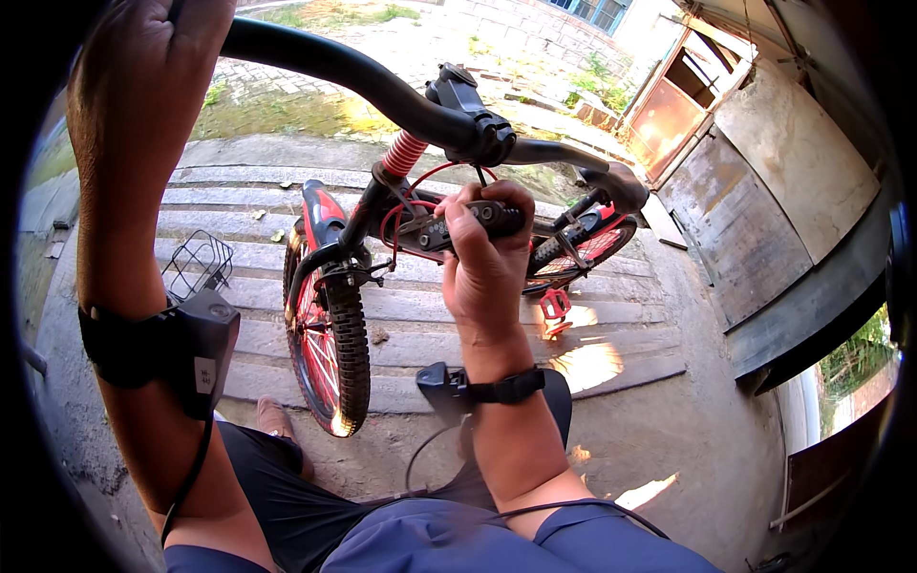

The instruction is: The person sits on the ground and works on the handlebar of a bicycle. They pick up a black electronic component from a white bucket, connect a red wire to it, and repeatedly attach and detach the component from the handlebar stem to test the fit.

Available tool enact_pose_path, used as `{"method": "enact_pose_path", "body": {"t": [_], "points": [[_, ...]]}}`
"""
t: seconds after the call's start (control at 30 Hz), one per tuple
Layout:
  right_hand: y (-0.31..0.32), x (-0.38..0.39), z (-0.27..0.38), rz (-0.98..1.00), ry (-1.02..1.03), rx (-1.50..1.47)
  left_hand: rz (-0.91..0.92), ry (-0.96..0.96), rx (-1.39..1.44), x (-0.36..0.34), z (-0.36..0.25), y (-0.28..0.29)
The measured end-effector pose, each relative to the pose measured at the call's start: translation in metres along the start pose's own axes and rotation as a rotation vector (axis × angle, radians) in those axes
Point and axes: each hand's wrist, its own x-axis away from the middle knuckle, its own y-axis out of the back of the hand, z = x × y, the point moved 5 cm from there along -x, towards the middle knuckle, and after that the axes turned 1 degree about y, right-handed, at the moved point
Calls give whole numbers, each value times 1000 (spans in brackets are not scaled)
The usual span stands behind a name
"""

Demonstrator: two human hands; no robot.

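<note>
My left hand [158, 67] is closed round the black handlebar [334, 62] of a black-and-red bicycle, at the upper left. My right hand [482, 248] grips a black multi-tool [497, 218] with metal parts, just below the handlebar stem [458, 100]. Beside it are thin red cables [390, 224] and the red spring-like steerer cover [406, 148]. The knobby front tyre [349, 363] stands on the paving at centre left. The rear wheel [587, 258] and a red pedal [556, 313] show behind, to the right.
A wire basket [201, 263] lies on the ribbed concrete slabs [239, 358] at the left. Rusty metal and board panels [726, 205] line the right. A mossy yard with a brick wall [535, 33] lies beyond. My shoe [277, 420] is beside the front wheel.
</note>
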Motion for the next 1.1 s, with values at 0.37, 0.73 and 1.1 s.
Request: {"method": "enact_pose_path", "body": {"t": [0.37,0.73,1.1], "points": [[-29,-39,83,992,805,1566,3,-9,-30,-1,4,5],[17,-22,76,543,323,864,-46,-6,6,0,-11,2],[26,-16,21,222,-130,57,-43,-32,7,-1,-7,-2]]}}
